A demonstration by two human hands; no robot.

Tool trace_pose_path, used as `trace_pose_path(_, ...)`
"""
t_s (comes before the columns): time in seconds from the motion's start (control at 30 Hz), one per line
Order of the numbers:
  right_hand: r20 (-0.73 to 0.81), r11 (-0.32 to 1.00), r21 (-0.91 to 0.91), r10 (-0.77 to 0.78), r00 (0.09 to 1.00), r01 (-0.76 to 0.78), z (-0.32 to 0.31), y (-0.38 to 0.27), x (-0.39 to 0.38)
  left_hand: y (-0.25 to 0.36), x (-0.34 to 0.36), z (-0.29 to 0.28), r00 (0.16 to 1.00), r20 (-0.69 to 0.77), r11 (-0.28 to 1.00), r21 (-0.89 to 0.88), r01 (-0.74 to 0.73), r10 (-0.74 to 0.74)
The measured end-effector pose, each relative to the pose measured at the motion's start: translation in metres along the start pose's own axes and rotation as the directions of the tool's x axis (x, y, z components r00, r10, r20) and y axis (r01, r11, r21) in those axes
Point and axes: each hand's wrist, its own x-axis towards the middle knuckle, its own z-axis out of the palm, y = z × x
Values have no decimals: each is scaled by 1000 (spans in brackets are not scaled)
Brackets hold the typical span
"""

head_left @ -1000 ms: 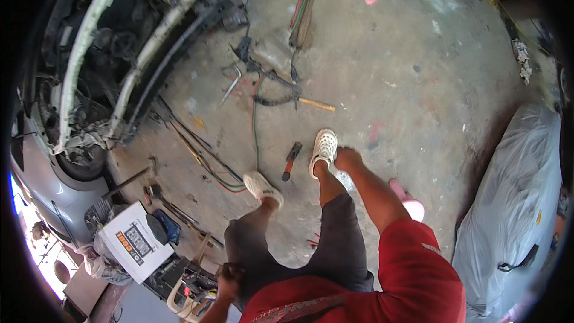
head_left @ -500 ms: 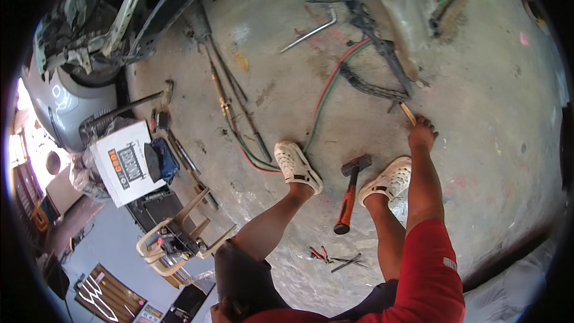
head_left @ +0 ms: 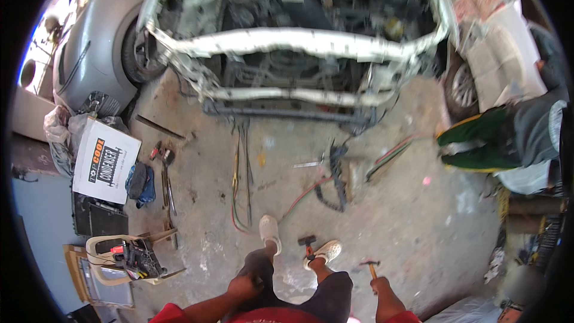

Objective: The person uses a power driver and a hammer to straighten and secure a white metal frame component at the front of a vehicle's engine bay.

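My right hand [head_left: 379, 286] is closed around the light wooden handle of a small hammer [head_left: 373, 270], lifted out to the right of my right foot. Its dark head points away from me. My left hand [head_left: 244, 287] lies by my left thigh; its fingers are too blurred to make out. Between my feet stands a sledgehammer [head_left: 307, 241] with a dark head and an orange handle, partly overlapped by my right shoe. Farther ahead on the floor lie a long black car part [head_left: 338, 176] and a silver L-shaped wrench [head_left: 307, 164].
A car front [head_left: 287, 42] with its bumper removed spans the far side. Red and green hoses lead to a torch [head_left: 235, 170] on the floor. To the left are a white box [head_left: 107, 158] and a plastic chair [head_left: 98, 248] holding tools. Another person [head_left: 526, 134] is at the right.
My view has risen and swung up to the car. My right hand, earlier low at the floor with the wooden handle, now holds the hammer nearer my body. My left hand has come into fuller view.
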Motion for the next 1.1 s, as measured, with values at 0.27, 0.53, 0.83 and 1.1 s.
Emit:
trace_pose_path(0.27, -174, 884, 462, 14, 985, 69, -111, 42, -209, -48, 66, -112, 986, 58, 805, -586, -91, 154)
trace_pose_path(0.53, -164, 928, 219, -268, 949, 300, -103, -50, -224, -9, 69, -244, 983, 103, 405, -914, 34, 150)
trace_pose_path(0.83, 3, 834, -201, -525, 851, 514, -228, -190, -143, 133, 132, -392, 927, 84, 221, -975, 1, 366)
trace_pose_path(1.1, -329, 770, -80, -620, 712, 633, -393, -324, -304, 185, 226, -474, 916, 82, 93, -994, 50, 392)
